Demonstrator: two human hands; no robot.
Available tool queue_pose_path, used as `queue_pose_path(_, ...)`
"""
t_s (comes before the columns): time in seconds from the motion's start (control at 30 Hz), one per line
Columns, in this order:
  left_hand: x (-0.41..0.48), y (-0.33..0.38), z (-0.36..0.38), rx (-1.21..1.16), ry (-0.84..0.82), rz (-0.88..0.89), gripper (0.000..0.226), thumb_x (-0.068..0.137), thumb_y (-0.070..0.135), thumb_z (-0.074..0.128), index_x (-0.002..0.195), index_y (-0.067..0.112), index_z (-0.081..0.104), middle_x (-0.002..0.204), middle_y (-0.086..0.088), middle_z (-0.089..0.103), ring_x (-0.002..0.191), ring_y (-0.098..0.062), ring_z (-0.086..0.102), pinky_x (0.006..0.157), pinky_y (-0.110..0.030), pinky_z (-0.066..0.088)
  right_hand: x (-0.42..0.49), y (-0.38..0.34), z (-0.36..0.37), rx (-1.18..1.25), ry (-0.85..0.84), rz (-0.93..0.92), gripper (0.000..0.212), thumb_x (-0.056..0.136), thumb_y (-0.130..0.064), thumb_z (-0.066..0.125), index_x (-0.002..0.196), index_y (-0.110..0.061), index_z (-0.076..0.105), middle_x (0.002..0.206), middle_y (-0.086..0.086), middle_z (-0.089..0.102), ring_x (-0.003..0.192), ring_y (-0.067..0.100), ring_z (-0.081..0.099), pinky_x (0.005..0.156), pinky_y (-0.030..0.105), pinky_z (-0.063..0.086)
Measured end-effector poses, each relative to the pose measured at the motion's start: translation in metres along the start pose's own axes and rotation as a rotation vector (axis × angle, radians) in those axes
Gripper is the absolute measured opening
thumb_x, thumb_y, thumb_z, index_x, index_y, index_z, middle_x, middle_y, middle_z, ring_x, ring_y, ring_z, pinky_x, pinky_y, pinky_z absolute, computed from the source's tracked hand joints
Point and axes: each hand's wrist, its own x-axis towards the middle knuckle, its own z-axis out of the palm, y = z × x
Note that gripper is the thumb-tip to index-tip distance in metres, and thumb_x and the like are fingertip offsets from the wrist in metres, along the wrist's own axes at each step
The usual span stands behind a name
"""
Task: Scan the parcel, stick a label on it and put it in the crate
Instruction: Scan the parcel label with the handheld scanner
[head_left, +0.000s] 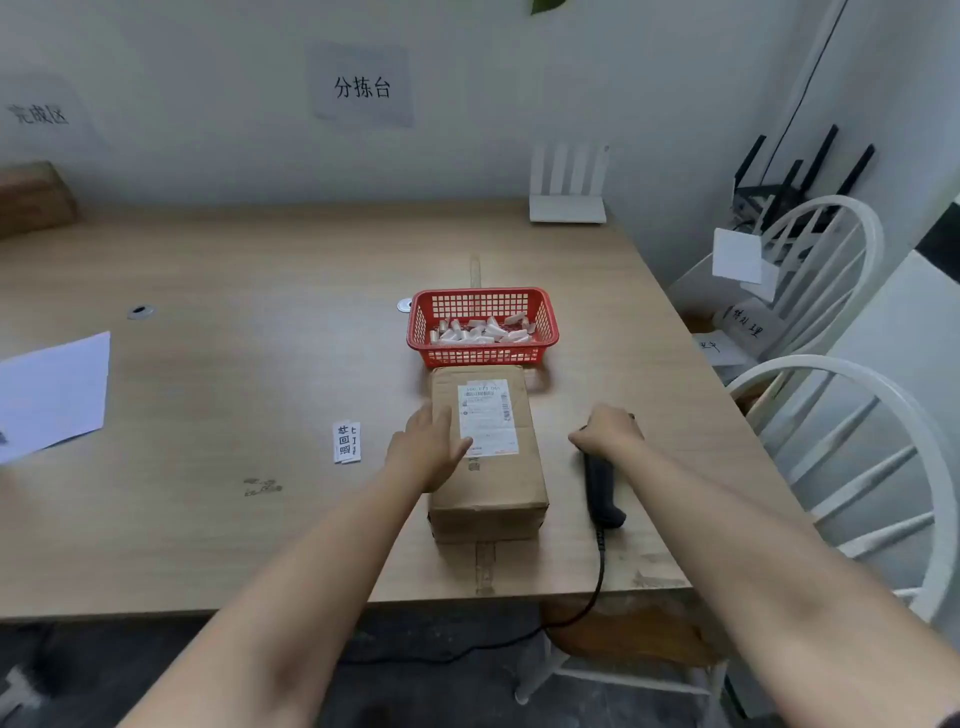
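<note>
Parcel (487, 452) under left grip (431, 447)

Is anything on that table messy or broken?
Mostly tidy. The table front edge is chipped near the scanner cable, and a dark scuff marks the top left of the parcel.

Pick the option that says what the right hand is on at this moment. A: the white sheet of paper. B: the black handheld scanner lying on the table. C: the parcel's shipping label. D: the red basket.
B: the right hand closes over the head of the black scanner, which lies on the table to the right of the parcel, while the left hand rests flat on the parcel.
</note>
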Motion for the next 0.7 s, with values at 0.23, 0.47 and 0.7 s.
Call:
queue_pose_path(0.23,-0.005,-0.002,0.022,-0.161,-0.115,-0.059,0.08,0.083,0.05,0.051,0.142,0.013,0.011,0.154,-0.017,0.008,0.135,-0.036,0.031,0.107,-0.05,0.036,-0.003,0.035,0.049,0.125,-0.098,0.272,0.066,0.082,-0.033,0.063,0.127,0.004,0.032,0.133,0.02,0.048,0.118,0.034,0.05,0.088,0.038,0.046)
queue_pose_path(0.47,-0.002,-0.009,0.029,-0.493,-0.108,-0.127,0.093,0.076,0.041,0.065,0.143,0.014,0.006,0.146,-0.018,0.026,0.132,-0.032,0.036,0.107,-0.04,0.033,-0.003,0.039,0.071,0.263,-0.03,0.3,0.07,0.075,-0.024,0.071,0.124,0.001,0.028,0.129,0.022,0.05,0.112,0.039,0.053,0.082,0.04,0.048)
queue_pose_path(0.7,-0.001,-0.018,0.041,-0.874,-0.156,-0.305,0.091,0.065,0.037,0.079,0.136,0.01,0.027,0.137,-0.01,0.049,0.121,-0.026,0.051,0.105,-0.041,0.041,-0.011,0.021,0.068,0.764,-0.041,0.139,0.057,0.077,-0.019,0.058,0.124,-0.007,0.029,0.097,0.01,0.053,0.087,0.029,0.053,0.074,0.039,0.045)
